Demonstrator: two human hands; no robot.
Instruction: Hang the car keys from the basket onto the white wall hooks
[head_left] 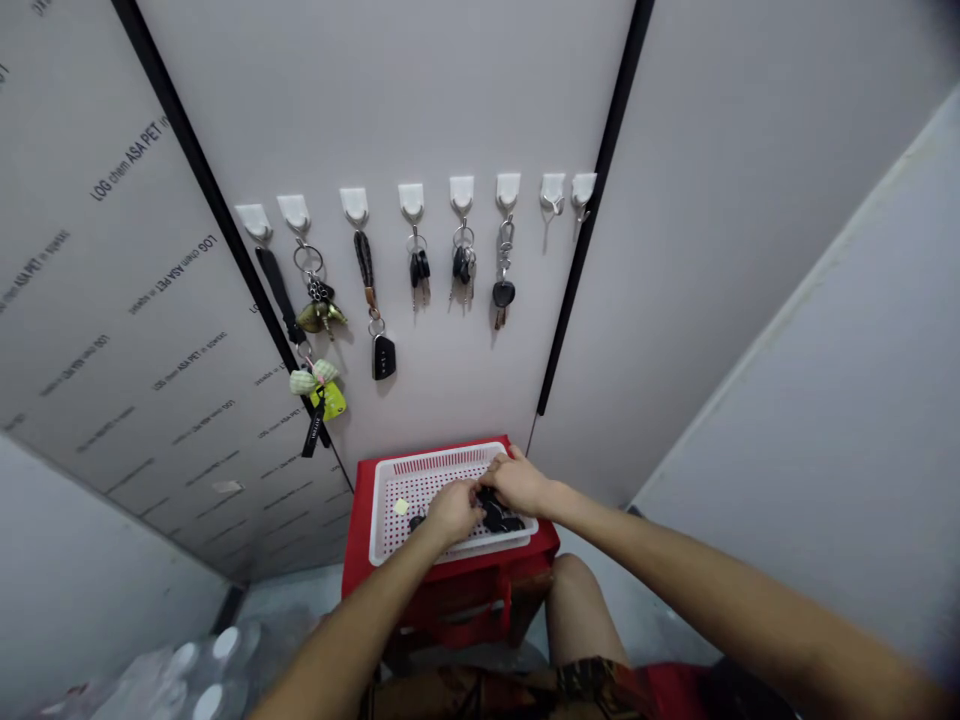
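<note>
Both hands are inside a shallow white plastic basket [381,520] with a perforated bottom. My left hand [454,510] is closed, its fingertips bent in close to the other hand. My right hand [516,482] is also closed, thumb and fingers pressed together over a heap of black items [499,515]. Whatever lies between the fingers is too small and covered to name. A pale yellow square piece [402,507] rests in the left part of the basket. Beside my left wrist a small black object [417,522] is partly hidden.
The basket stands on a red stool [360,545]. On the wall above, several white hooks [412,200] carry keys, among them a car key [383,357] and a keychain with a green bow [315,378]. Two right hooks [553,192] carry nothing. Clear bottles [225,650] stand lower left.
</note>
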